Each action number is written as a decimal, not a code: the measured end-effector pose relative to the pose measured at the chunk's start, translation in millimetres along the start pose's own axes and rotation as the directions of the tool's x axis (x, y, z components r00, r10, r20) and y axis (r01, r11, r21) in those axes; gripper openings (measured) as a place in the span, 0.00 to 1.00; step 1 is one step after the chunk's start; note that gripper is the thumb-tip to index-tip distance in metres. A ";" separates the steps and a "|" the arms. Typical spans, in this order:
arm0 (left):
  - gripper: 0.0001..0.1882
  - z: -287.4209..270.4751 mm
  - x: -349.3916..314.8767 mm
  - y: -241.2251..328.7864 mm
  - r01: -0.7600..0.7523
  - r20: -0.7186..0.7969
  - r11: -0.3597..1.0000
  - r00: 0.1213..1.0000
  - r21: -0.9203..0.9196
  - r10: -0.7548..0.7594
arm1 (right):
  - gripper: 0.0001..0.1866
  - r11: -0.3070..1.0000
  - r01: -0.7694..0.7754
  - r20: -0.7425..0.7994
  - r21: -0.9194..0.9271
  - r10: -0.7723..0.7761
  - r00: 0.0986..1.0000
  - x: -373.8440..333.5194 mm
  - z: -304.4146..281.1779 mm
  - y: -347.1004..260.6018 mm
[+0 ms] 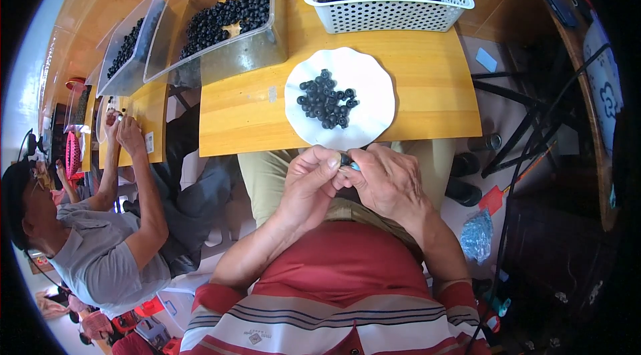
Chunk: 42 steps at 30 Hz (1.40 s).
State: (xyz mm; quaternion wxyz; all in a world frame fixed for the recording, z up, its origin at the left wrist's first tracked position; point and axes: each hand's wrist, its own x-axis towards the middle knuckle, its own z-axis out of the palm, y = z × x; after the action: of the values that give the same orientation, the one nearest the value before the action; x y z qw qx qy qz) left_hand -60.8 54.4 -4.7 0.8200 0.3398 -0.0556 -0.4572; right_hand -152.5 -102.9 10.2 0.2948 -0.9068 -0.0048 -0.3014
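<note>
In front of my lap, my left hand (308,180) is closed, thumb and fingertips pinching a small black round piece (345,159). My right hand (390,178) meets it from the other side, closed at the fingertips. Something small and light blue (354,166) shows between the right fingers, mostly hidden. Just beyond both hands, a white scalloped plate (375,111) rests at the table's near edge. On its left half lies a loose pile of black round pieces (324,102), some with a visible hole.
On the wooden table (427,81) stand a white perforated basket (387,19) and a clear plastic bin (244,54), both holding many black pieces. Another clear bin (130,48) stands left. A co-worker (110,241) sits at my left, hands at another table. Black metal legs (517,114) stand right.
</note>
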 end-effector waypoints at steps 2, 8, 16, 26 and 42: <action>0.05 4.1 0.2 -0.1 -0.007 0.001 1.000 1.000 -0.005 0.007 | 0.12 1.000 -0.006 -0.008 0.018 0.006 1.000 -0.1 1.4 0.7; 0.05 7.7 -0.1 -0.1 -0.026 0.001 1.000 1.000 0.015 0.026 | 0.12 0.992 -0.042 -0.035 0.119 0.047 0.998 0.6 -0.1 -0.5; 0.04 9.8 -1.6 -0.1 -0.022 -0.014 0.998 1.000 0.054 0.023 | 0.14 0.980 -0.101 -0.007 0.169 0.104 0.995 -3.6 -1.6 -2.9; 0.04 15.8 0.6 1.8 -0.036 -0.018 0.998 0.999 0.051 0.037 | 0.12 0.985 -0.095 0.034 0.145 0.091 0.995 -5.6 -2.5 -0.9; 0.09 72.3 146.1 78.6 -0.376 0.187 0.244 0.808 0.894 0.559 | 0.09 0.958 -0.198 -0.065 0.206 0.215 0.975 -32.5 -11.9 8.0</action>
State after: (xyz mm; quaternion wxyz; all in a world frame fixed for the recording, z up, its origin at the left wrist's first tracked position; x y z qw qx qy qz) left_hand 50.2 -69.6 66.2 0.6013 0.7296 -0.3209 -0.0553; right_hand -184.1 -110.4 -4.3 0.4135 -0.8545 0.0726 -0.3059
